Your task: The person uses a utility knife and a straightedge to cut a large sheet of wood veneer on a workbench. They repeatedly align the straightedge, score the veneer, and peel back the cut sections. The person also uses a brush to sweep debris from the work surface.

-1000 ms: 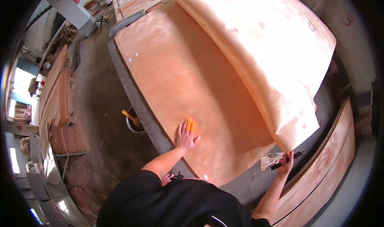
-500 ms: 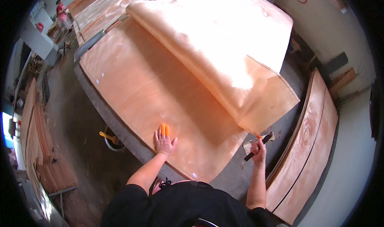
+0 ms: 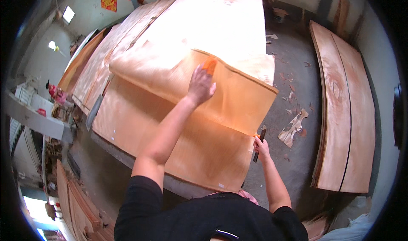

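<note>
A thin wood veneer sheet (image 3: 242, 103) is curled back over the stack, its far edge turned up and its fold crossing the middle. Against this curled part lies my left hand (image 3: 200, 86), fingers stretched out, with orange covers on some fingertips. My right hand (image 3: 262, 148) is closed around a dark flat strip-like tool (image 3: 256, 157) at the sheet's right edge, beside the fold; an orange cover shows at a fingertip there. Below the fold, a smooth lower veneer surface (image 3: 204, 160) with small white tags reaches toward my body.
On the right, a long stack of veneer boards (image 3: 333, 113) stands on the grey floor. Veneer scraps (image 3: 293, 128) are strewn between it and the work stack. Another person (image 3: 57, 93) is far left. More boards (image 3: 76, 198) lie at the lower left.
My left hand has moved from the lower sheet up and away onto the curled part. My right hand still holds the dark tool at the edge. The view has turned.
</note>
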`<state>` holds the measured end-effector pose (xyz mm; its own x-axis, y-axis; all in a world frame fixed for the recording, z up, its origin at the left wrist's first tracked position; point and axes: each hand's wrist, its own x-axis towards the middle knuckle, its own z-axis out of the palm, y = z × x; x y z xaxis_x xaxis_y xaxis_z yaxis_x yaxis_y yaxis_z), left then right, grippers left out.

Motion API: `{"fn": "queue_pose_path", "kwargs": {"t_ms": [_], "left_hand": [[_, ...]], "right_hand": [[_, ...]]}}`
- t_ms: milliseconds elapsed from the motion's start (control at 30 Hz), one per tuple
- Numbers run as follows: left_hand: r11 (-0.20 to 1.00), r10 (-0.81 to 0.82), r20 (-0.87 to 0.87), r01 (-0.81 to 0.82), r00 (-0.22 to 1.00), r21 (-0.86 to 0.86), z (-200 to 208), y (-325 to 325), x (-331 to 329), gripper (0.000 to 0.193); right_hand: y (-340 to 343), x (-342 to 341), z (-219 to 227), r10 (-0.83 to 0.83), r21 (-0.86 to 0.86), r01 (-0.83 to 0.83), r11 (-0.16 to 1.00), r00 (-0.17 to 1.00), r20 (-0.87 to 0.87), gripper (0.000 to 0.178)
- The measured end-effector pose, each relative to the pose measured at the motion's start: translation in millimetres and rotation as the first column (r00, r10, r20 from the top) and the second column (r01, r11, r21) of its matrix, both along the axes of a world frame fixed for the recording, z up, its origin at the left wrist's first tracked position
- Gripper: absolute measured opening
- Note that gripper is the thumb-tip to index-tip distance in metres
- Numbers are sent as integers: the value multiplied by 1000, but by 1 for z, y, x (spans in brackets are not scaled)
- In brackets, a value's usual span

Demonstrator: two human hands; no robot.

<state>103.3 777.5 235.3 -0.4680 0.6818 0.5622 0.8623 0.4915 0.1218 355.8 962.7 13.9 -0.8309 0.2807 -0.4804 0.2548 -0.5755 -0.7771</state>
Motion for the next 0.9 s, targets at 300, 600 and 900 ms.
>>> {"fn": "queue_pose_path", "kwargs": {"t_ms": [300, 600, 900], "left_hand": [[708, -161, -32, 93, 986, -700, 41, 44, 17, 9], [635, -125, 182, 219, 975, -740, -15, -104, 177, 14], [428, 233, 547, 420, 804, -800, -111, -143, 269, 34]], "right_hand": [[9, 20, -23, -47, 79, 43, 996, 997, 54, 15], [32, 98, -78, -165, -126, 202, 971, 952, 256, 14], [40, 107, -93, -220, -165, 291, 942, 910, 351, 10]]}}
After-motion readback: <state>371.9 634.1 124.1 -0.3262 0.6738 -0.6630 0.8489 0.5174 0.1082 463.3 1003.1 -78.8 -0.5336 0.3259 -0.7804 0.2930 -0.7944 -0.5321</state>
